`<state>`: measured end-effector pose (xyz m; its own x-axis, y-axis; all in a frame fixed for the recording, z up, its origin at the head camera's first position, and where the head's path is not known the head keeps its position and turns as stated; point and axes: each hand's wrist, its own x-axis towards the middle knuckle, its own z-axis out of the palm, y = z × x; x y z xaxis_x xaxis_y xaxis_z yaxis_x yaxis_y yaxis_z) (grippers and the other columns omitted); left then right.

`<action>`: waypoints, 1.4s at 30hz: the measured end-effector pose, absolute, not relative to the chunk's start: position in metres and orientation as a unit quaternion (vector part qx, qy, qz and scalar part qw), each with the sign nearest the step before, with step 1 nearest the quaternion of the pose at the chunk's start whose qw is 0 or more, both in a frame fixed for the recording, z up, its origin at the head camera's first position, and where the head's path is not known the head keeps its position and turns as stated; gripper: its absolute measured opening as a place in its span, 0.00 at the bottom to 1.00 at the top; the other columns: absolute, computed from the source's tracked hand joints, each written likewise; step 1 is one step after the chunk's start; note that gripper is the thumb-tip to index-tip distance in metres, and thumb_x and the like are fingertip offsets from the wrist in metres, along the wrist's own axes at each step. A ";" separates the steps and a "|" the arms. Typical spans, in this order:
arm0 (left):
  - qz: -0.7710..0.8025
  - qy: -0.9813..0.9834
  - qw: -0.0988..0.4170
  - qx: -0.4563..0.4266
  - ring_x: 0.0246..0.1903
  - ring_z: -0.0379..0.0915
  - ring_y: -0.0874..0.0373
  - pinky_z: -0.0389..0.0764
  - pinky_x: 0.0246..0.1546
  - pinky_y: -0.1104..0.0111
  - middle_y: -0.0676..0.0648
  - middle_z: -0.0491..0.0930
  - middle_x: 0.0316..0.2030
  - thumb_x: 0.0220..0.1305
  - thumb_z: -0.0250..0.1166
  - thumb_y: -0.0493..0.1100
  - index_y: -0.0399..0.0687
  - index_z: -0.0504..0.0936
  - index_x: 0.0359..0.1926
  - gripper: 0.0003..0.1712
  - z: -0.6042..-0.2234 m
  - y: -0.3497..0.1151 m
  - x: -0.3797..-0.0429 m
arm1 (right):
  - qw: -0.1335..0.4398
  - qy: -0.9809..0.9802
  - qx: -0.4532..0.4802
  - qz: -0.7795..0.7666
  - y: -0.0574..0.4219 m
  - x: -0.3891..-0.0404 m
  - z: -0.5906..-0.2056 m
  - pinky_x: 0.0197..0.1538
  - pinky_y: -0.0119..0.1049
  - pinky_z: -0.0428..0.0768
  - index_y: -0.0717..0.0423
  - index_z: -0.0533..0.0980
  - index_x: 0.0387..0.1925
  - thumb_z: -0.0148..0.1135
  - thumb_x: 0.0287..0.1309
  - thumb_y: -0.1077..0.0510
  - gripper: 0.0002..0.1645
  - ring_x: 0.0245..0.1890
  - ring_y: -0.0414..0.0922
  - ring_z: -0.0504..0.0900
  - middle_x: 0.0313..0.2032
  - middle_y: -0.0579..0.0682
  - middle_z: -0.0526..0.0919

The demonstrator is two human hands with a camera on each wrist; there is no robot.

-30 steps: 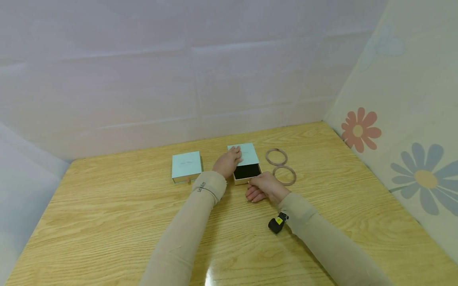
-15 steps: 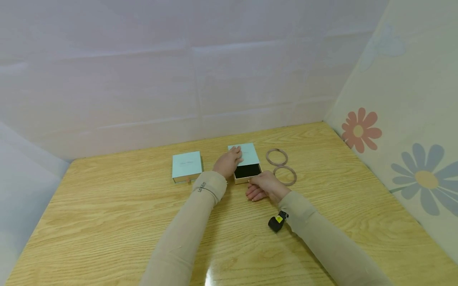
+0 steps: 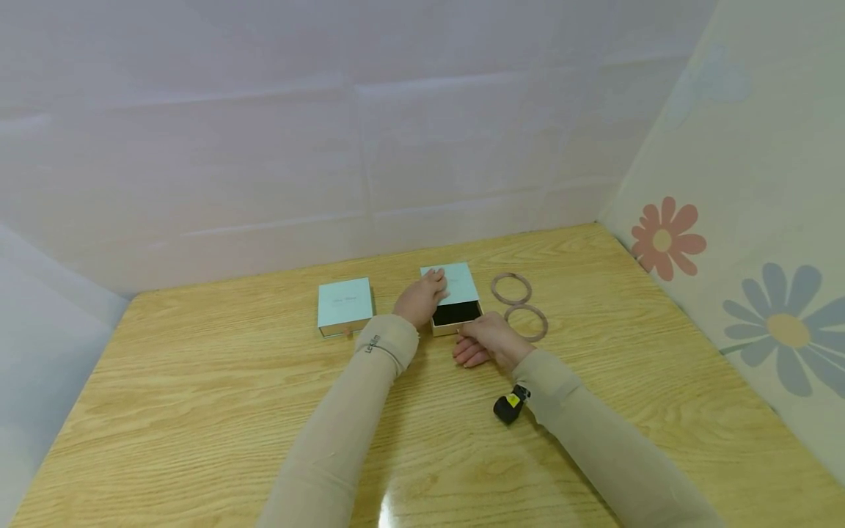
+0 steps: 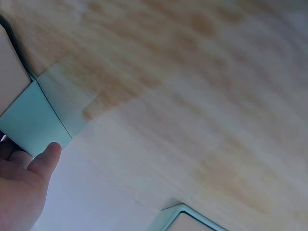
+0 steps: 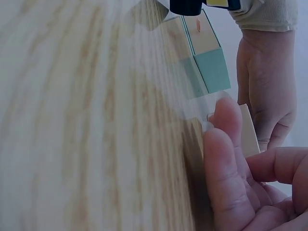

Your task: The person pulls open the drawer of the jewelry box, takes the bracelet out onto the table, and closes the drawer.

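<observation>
In the head view, a light-blue drawer box (image 3: 460, 284) stands on the table with its black-lined drawer (image 3: 445, 330) partly out toward me. My left hand (image 3: 417, 299) grips the box's sleeve from the left, fingers over the lid. The left wrist view has its thumb (image 4: 46, 161) against the blue side. At the drawer's front right, my right hand (image 3: 490, 340) pinches the front edge between thumb and index finger, its other fingers curled below. Two pinkish bangles, a far one (image 3: 511, 303) and a nearer one (image 3: 546, 323), lie right of the box.
Left of my left hand stands a second light-blue box (image 3: 345, 302), closed, with a small ribbon pull (image 5: 198, 25) on its front. A pale cloth wall rises behind the wooden table (image 3: 218, 411); a flowered wall (image 3: 752, 220) borders it on the right.
My right hand has moved slightly away from me, and the drawer's front has slid a little inward with it. The left hand keeps its place on the box; the bangles lie still.
</observation>
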<state>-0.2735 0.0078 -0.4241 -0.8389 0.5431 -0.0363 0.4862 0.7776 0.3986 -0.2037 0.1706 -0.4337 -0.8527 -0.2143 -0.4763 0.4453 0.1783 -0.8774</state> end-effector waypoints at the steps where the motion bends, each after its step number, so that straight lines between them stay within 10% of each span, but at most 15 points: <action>1: 0.189 0.940 0.074 0.274 0.73 0.44 0.50 0.56 0.72 0.63 0.43 0.53 0.73 0.77 0.48 0.44 0.40 0.62 0.72 0.27 -0.424 0.008 -0.273 | 0.260 0.723 0.080 -0.636 0.171 -0.204 -0.434 0.26 0.34 0.87 0.76 0.75 0.43 0.47 0.70 0.63 0.17 0.20 0.42 0.84 0.23 0.54 0.84; 42: 0.190 0.941 0.067 0.273 0.73 0.45 0.50 0.56 0.72 0.63 0.43 0.54 0.73 0.77 0.48 0.44 0.40 0.62 0.71 0.27 -0.424 0.008 -0.273 | 0.251 0.719 0.106 -0.639 0.166 -0.216 -0.435 0.24 0.33 0.87 0.74 0.76 0.40 0.49 0.68 0.63 0.15 0.19 0.42 0.84 0.22 0.54 0.83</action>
